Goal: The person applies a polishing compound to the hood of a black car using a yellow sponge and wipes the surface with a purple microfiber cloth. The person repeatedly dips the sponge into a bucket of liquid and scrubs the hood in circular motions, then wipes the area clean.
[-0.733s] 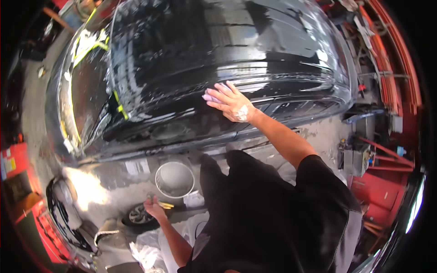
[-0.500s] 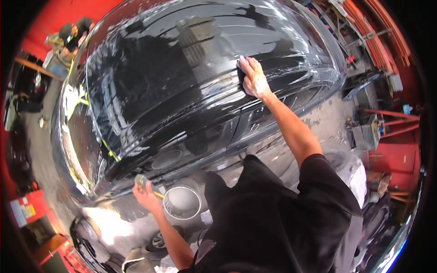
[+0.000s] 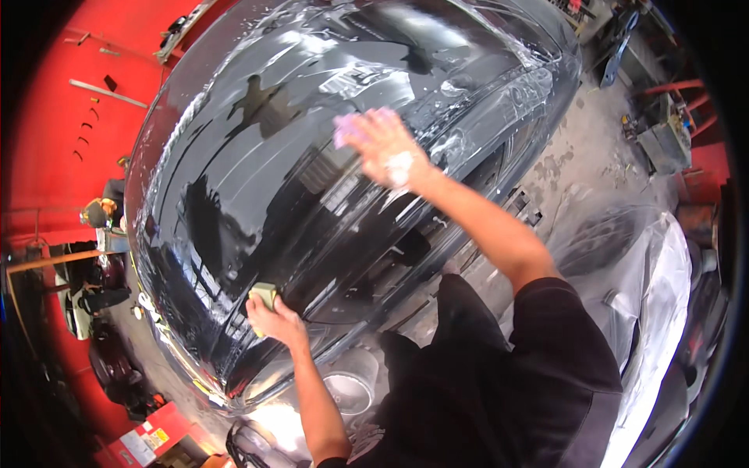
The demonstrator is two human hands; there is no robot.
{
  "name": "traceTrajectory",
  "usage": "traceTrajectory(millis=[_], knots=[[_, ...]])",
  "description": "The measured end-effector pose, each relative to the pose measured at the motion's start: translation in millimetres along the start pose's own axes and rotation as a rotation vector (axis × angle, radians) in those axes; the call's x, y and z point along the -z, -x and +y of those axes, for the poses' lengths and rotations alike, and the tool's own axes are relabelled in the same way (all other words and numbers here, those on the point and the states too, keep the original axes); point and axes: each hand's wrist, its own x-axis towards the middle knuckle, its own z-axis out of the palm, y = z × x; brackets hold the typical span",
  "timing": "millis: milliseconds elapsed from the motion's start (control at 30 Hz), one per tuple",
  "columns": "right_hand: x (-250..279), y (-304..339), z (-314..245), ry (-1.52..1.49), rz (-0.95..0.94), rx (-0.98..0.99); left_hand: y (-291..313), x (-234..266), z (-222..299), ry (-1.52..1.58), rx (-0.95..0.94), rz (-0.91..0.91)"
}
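Rubbing a wet panel like this one asks, in my judgement, for light and even pressure. The large, glossy black car body (image 3: 312, 230) lies in front of the person, stretching from the near left to the far right, with whitish streaks (image 3: 191, 117) on it. The left hand (image 3: 275, 321) is clamped around a yellow-green, rectangular block (image 3: 265, 293), at the near left part of the body; whether the block presses on the paint, I cannot tell. The right hand (image 3: 388, 152) is farther and more to the right, with its fingers extended over a soft-looking purple pad (image 3: 342, 132); it is blurred, so I cannot tell how firmly it grips, nor whether it touches the surface. White residue (image 3: 399, 165) sits near its wrist. For good work, the pad should lie flat under all the fingers, because fingertips alone may press unevenly. Overlapping strokes along the curve look wise, with a softer touch near edges. The round grey bucket (image 3: 362, 363) stands close by on the near side, so rinsing off grit seems easy, if it contains water.
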Motion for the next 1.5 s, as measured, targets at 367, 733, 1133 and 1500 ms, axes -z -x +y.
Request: traceTrajectory(millis=[367, 733, 1133, 1500], knots=[[12.5, 93.5, 478.8, 0.071, 0.119, -0.494, -1.0, -0.5, -0.6, -0.194, -0.097, 0.025], [60.7, 106.8, 408.0, 0.067, 0.536, -0.593, -6.6, -0.6, 4.7, -0.235, -0.06, -0.048], [12.9, 130.0, 34.2, -0.237, 0.193, -0.085, -8.8, 1.7, -3.3, -0.276, -0.102, -0.104], [37.1, 173.9, 423.2, 0.023, 0.42, -0.413, -9.4, 0.0, -7.1, -0.338, -0.074, -0.139]])
